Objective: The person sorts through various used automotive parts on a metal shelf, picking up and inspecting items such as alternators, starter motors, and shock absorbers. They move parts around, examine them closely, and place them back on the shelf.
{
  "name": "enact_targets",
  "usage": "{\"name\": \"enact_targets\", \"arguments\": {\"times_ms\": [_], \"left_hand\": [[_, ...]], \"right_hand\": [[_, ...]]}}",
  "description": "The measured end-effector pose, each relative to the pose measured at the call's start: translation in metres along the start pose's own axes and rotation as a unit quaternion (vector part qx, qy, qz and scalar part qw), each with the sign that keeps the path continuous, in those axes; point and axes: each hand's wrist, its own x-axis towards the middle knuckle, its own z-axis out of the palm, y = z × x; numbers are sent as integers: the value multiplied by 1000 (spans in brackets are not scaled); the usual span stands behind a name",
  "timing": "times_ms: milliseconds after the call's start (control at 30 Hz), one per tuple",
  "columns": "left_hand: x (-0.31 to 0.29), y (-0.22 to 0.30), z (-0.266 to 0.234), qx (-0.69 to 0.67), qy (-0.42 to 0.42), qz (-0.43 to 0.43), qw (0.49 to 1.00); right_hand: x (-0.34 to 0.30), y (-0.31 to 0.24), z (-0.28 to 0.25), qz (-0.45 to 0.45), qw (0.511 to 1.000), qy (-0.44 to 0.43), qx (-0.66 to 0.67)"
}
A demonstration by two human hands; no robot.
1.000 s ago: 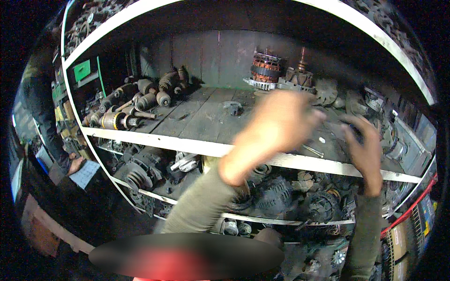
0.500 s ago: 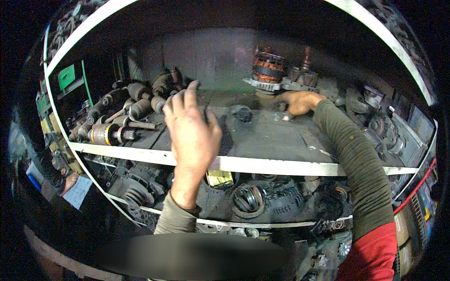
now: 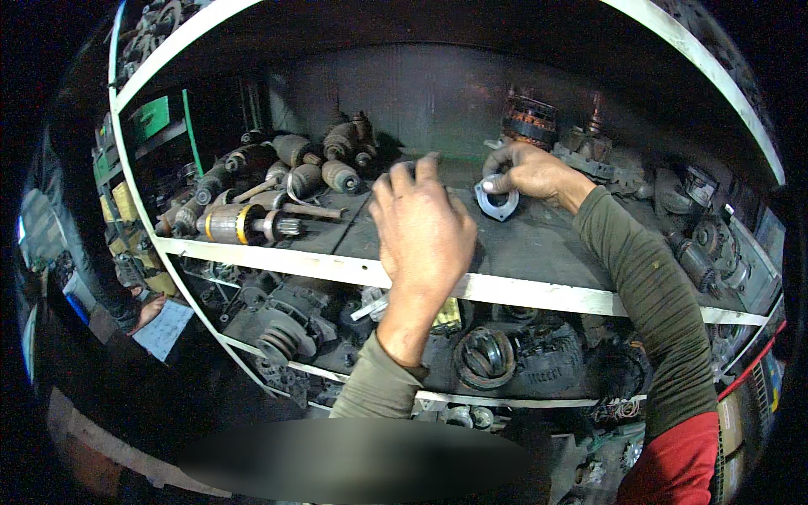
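— So where are the hands?

— Both are up over the middle shelf (image 3: 539, 290). The right hand (image 3: 528, 173) grips a grey metal bracket (image 3: 495, 199) by its upper edge, fingers curled around it; the bracket sits tilted on the shelf board, toward the back. The left hand (image 3: 425, 231) hovers with fingers spread wide, holding nothing, its back toward the camera.

— How much open room is there?

— A bare stretch of dark board runs from the white front edge back to the bracket, between the left hand and the right sleeve (image 3: 648, 286). To the left, a heap of motor parts (image 3: 295, 168) crowds the board almost to the edge; one rotor with a yellow band (image 3: 236, 223) lies just behind the lip. At the back right stands a copper-wound coil (image 3: 528, 118), close to the right hand.

— Counts?

— Two hands, one bracket, one yellow-banded rotor, one coil that I can pick out. The heap holds many pieces; I cannot count them exactly. The lower shelf (image 3: 471, 397) is packed with alternators (image 3: 278, 324), too dim to number.
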Motion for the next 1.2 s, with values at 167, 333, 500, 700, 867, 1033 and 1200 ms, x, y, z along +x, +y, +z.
{"name": "enact_targets", "arguments": {"times_ms": [167, 333, 500, 700, 867, 1033, 1200], "left_hand": [[1, 0, 1, -28, -25, -19, 999], [1, -1, 2, -12, -39, -31, 999], [2, -3, -2, -48, -39, -37, 997], [1, -4, -4, -64, -38, -17, 997], [-2, -3, 0, -51, -35, 9, 998], [-4, -3, 1, -61, -31, 13, 998], [-4, -7, 0, -78, -27, 30, 996]], "right_hand": [[1, -1, 6, 40, 992, 12, -115], [0, 0, 9, 94, 990, 4, -103], [-30, -22, -9, 15, 988, 63, -143], [-246, -29, -47, 22, 941, 321, -102], [-403, 20, 37, 324, 935, 112, -93], [-450, 60, 134, 438, 896, -38, -59], [-463, 80, 159, 452, 888, -64, -57]]}}
